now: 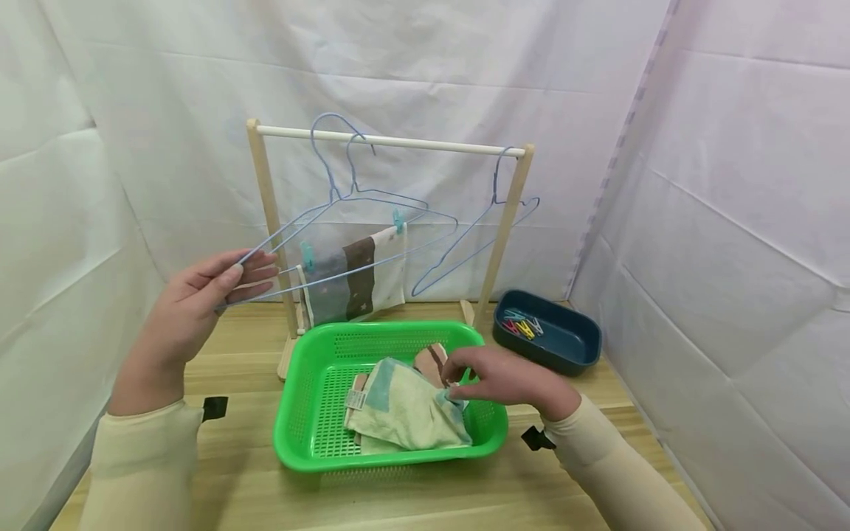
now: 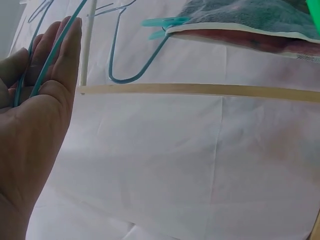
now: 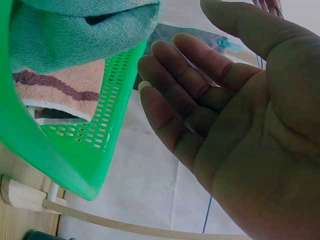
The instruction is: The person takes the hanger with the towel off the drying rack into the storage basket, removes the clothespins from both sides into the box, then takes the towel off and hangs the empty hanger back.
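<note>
My left hand [image 1: 192, 302] pinches one corner of a blue wire hanger [image 1: 313, 140] between thumb and fingers, holding it in front of the rack. Over the right side of a green basket [image 1: 372, 464], my right hand [image 1: 501, 375] hovers with loosely bent fingers; the right wrist view shows nothing in its palm. Below it lies a pale yellow and teal towel [image 1: 412, 405], with a pinkish-brown striped towel [image 1: 428, 360] partly hidden beneath. Behind the held hanger, a grey, brown and white cloth [image 1: 361, 269] hangs from another hanger by teal clothespins [image 1: 308, 254].
A wooden rack [image 1: 267, 199] with a white rod [image 1: 432, 145] stands behind the basket. Another blue hanger [image 1: 494, 184] hangs at the rod's right end. To the right sits a dark blue bin [image 1: 578, 352] with several coloured clothespins [image 1: 524, 330]. White sheets surround the table.
</note>
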Tool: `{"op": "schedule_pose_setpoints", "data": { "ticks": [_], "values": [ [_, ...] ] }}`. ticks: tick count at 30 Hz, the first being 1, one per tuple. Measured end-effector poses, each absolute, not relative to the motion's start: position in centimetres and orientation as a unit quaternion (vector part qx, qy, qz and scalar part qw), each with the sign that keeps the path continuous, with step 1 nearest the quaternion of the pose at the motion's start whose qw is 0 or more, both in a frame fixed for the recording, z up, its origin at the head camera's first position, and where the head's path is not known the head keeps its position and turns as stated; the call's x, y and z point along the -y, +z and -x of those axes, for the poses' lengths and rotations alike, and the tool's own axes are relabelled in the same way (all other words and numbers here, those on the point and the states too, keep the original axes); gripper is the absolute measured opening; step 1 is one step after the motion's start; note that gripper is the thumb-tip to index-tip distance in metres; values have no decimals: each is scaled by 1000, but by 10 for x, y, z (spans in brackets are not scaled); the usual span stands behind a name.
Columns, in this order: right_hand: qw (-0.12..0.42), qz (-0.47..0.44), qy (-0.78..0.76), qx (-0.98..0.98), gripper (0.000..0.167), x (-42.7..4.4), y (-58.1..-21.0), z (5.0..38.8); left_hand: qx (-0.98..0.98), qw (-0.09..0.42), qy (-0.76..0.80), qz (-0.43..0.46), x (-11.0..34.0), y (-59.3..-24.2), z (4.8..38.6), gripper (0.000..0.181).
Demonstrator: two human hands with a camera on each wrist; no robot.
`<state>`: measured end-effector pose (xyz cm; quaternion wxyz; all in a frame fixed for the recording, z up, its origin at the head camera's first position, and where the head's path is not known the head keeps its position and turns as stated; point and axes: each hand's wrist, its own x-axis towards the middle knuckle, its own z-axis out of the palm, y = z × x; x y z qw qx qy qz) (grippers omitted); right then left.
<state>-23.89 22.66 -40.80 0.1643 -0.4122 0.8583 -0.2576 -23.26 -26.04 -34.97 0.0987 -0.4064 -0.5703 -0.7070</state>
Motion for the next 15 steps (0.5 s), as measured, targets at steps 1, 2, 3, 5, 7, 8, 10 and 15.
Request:
{"op": "schedule_pose_setpoints", "data": {
  "ticks": [1,2,3,5,7,8,10,15],
  "values": [
    [165,412,-258,-858,19,-226,-408,239,576,100,-705,402,260,-347,234,39],
    [166,411,-259,-858,20,-226,-409,238,588,103,-699,394,260,-344,235,39],
    [168,409,-259,-859,21,-226,-409,238,597,104,-694,389,259,-342,236,38],
    [174,406,-262,-858,24,-226,-409,237,617,104,-683,377,257,-337,239,38],
    [177,403,-264,-858,27,-226,-410,236,635,103,-672,367,254,-332,243,38],
    [179,401,-266,-858,27,-226,-410,236,643,104,-667,362,252,-330,245,38],
    [181,399,-268,-858,28,-226,-410,235,654,104,-660,355,247,-327,250,38],
    [183,397,-270,-858,29,-226,-410,234,685,100,-645,324,231,-321,263,40]
  ]
}}
